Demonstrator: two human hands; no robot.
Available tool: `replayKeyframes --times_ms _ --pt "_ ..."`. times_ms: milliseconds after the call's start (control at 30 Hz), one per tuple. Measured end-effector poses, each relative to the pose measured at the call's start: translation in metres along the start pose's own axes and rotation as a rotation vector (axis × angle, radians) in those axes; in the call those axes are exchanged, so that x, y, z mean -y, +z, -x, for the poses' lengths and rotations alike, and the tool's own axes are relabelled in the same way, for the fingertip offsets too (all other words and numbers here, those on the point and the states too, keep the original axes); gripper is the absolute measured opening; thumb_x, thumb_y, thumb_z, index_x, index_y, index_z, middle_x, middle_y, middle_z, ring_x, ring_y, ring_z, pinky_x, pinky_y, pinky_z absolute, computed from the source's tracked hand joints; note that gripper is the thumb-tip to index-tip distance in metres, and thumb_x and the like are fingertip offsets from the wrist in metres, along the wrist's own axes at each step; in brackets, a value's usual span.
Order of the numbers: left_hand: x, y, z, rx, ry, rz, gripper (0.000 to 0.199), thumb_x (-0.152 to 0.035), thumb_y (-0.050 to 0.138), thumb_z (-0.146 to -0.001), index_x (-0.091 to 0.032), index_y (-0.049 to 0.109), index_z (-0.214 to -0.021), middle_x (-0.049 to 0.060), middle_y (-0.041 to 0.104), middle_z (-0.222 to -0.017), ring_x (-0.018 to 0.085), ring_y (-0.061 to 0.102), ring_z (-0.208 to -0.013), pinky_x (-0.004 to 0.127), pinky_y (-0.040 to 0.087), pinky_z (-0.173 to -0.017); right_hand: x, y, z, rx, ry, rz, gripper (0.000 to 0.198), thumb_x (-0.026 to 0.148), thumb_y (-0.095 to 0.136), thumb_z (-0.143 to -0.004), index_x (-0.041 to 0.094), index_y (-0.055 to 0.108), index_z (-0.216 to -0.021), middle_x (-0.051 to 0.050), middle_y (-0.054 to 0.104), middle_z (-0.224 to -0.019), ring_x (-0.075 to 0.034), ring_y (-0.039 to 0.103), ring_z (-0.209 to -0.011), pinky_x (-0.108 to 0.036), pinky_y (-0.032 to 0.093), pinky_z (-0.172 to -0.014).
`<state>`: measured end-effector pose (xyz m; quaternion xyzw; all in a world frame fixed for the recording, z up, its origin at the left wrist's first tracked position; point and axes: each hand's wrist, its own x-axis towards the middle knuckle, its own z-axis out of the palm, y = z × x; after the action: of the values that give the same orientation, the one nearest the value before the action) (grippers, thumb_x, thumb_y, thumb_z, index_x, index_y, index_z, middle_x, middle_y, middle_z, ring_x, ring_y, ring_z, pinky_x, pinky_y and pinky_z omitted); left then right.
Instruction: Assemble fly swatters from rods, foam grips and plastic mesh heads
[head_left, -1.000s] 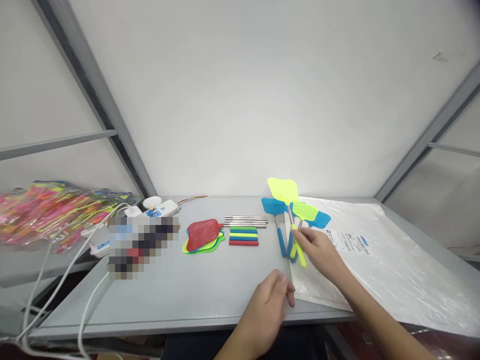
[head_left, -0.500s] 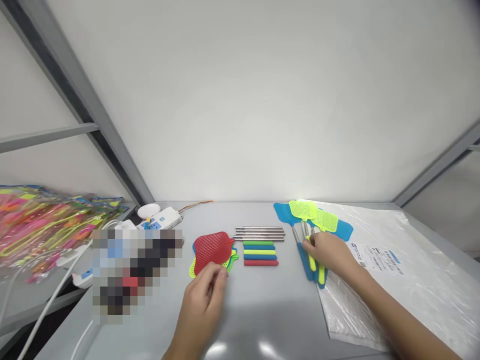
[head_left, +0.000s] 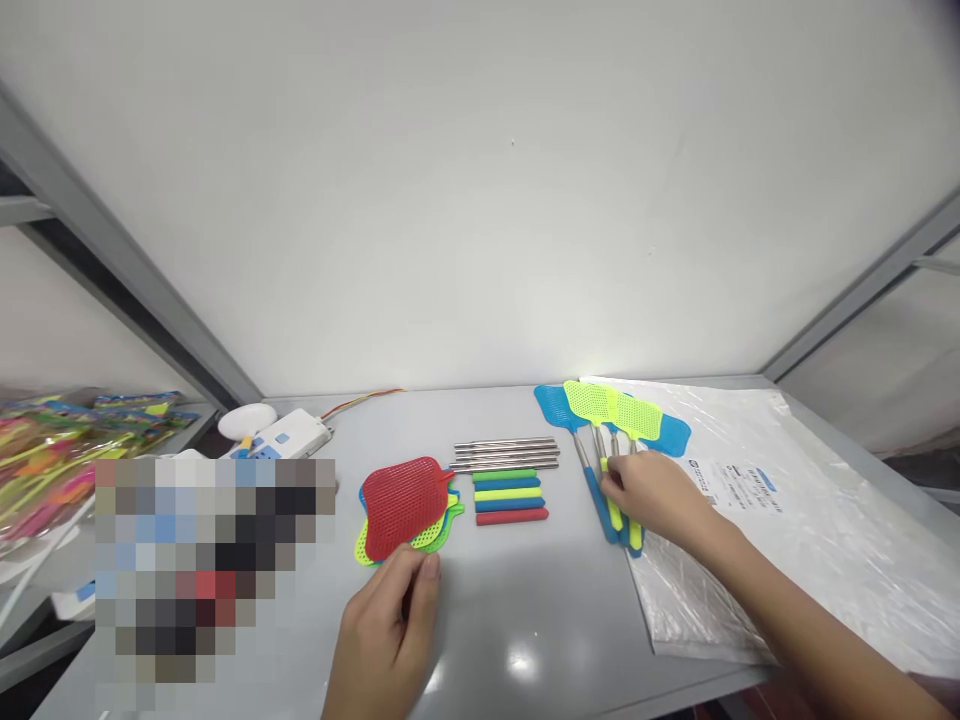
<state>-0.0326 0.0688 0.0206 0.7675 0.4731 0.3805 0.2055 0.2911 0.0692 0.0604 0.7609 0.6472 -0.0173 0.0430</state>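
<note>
My right hand [head_left: 656,495] is closed around the handle of a yellow fly swatter [head_left: 591,402], which lies fanned out with a few other yellow and blue swatters. Among them, a blue swatter [head_left: 553,405] is at the left side. My left hand [head_left: 382,625] rests with curled fingers just in front of a pile of loose swatter heads, the red head [head_left: 405,505] on top; nothing shows in its grip. Beside the pile lie several metal rods [head_left: 506,453] in a row. Below them are coloured handle tubes, with a red tube [head_left: 512,517] nearest me.
A clear plastic bag [head_left: 817,560] with a label covers the table's right side, partly under the swatters. At the left stand a white power strip [head_left: 292,437] and a white oval object [head_left: 247,421]. Wrapped colourful items [head_left: 67,450] lie far left; a patch before them is blurred out.
The whole view has shifted, so the table's things appear further left and slightly higher. My right hand stays on the yellow swatter's handle, and my left hand stays curled by the pile.
</note>
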Motion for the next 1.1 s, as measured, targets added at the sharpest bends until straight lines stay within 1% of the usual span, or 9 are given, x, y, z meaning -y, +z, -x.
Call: replayKeyframes --times_ms 167,333,500,600,700,800,933,1000,1100 --pt "0.002 0.001 0.001 -0.005 0.018 -0.007 0.024 -0.027 0.045 -0.096 -0.021 0.052 -0.074 -0.005 0.049 -0.058 0.01 0.046 -0.051 0.02 0.037 -0.053 0.003 -0.002 0.004 0.012 -0.037 0.017 0.03 0.026 0.042 -0.088 0.02 0.053 -0.061 -0.006 0.061 -0.058 -0.018 0.053 -0.053 -0.029 0.019 -0.05" --pt "-0.004 0.001 0.002 -0.03 -0.046 0.046 0.025 -0.027 0.044 -0.097 -0.02 0.05 -0.074 -0.005 0.045 -0.06 0.01 0.042 -0.053 0.021 0.035 -0.054 0.003 -0.002 0.008 0.029 -0.074 0.037 0.029 0.026 0.042 -0.089 0.02 0.054 -0.063 -0.006 0.061 -0.059 -0.019 0.055 -0.054 -0.03 0.021 -0.05" --pt "-0.005 0.001 0.002 -0.06 -0.084 0.052 0.031 -0.027 0.042 -0.097 -0.021 0.04 -0.066 -0.005 0.038 -0.059 0.011 0.038 -0.054 0.023 0.031 -0.053 0.004 0.0 0.013 0.08 -0.117 0.07 0.03 0.026 0.042 -0.089 0.02 0.054 -0.063 -0.007 0.064 -0.06 -0.02 0.057 -0.054 -0.03 0.021 -0.05" --pt "-0.003 0.0 0.003 -0.073 -0.092 0.021 0.029 -0.026 0.042 -0.097 -0.021 0.042 -0.068 -0.004 0.041 -0.061 0.013 0.041 -0.058 0.025 0.032 -0.057 0.007 -0.004 0.011 0.079 -0.147 0.139 0.033 0.029 0.039 -0.092 0.02 0.055 -0.064 -0.008 0.065 -0.061 -0.023 0.06 -0.058 -0.03 0.023 -0.051" --pt "-0.003 -0.001 0.002 -0.077 -0.097 -0.031 0.023 -0.024 0.04 -0.097 -0.021 0.048 -0.076 0.0 0.05 -0.07 0.017 0.047 -0.071 0.028 0.037 -0.067 0.021 -0.012 -0.006 0.033 -0.181 0.133 0.035 0.035 0.038 -0.093 0.021 0.056 -0.067 -0.008 0.065 -0.065 -0.024 0.061 -0.06 -0.03 0.025 -0.051" --pt "-0.006 -0.002 0.0 -0.067 -0.105 -0.073 0.016 -0.021 0.039 -0.097 -0.02 0.051 -0.086 0.003 0.056 -0.085 0.02 0.049 -0.085 0.034 0.039 -0.079 0.045 -0.019 -0.038 0.02 -0.333 0.026 0.036 0.035 0.034 -0.095 0.021 0.058 -0.072 -0.007 0.066 -0.069 -0.022 0.06 -0.061 -0.03 0.03 -0.052" --pt "-0.008 -0.002 0.002 -0.101 -0.104 -0.12 0.012 -0.018 0.043 -0.094 -0.02 0.054 -0.094 0.007 0.056 -0.101 0.023 0.047 -0.095 0.038 0.04 -0.084 0.079 -0.02 -0.086 0.02 -0.57 -0.028 0.033 0.033 0.036 -0.095 0.02 0.066 -0.089 -0.007 0.068 -0.092 -0.02 0.062 -0.076 -0.032 0.038 -0.072" --pt "-0.009 -0.002 0.004 -0.093 -0.086 -0.143 0.013 -0.017 0.045 -0.092 -0.02 0.057 -0.096 0.008 0.054 -0.106 0.024 0.046 -0.098 0.039 0.04 -0.086 0.089 -0.018 -0.102 0.038 -0.621 -0.029 0.029 0.034 0.041 -0.094 0.021 0.067 -0.094 -0.007 0.067 -0.097 -0.019 0.062 -0.079 -0.033 0.038 -0.078" --pt "-0.014 0.003 0.007 -0.01 -0.011 -0.203 0.018 -0.016 0.048 -0.089 -0.023 0.062 -0.099 0.009 0.053 -0.112 0.025 0.046 -0.101 0.041 0.041 -0.086 0.094 -0.013 -0.113 0.048 -0.66 -0.022 0.027 0.033 0.043 -0.092 0.021 0.067 -0.091 -0.007 0.067 -0.095 -0.02 0.062 -0.08 -0.033 0.039 -0.079"
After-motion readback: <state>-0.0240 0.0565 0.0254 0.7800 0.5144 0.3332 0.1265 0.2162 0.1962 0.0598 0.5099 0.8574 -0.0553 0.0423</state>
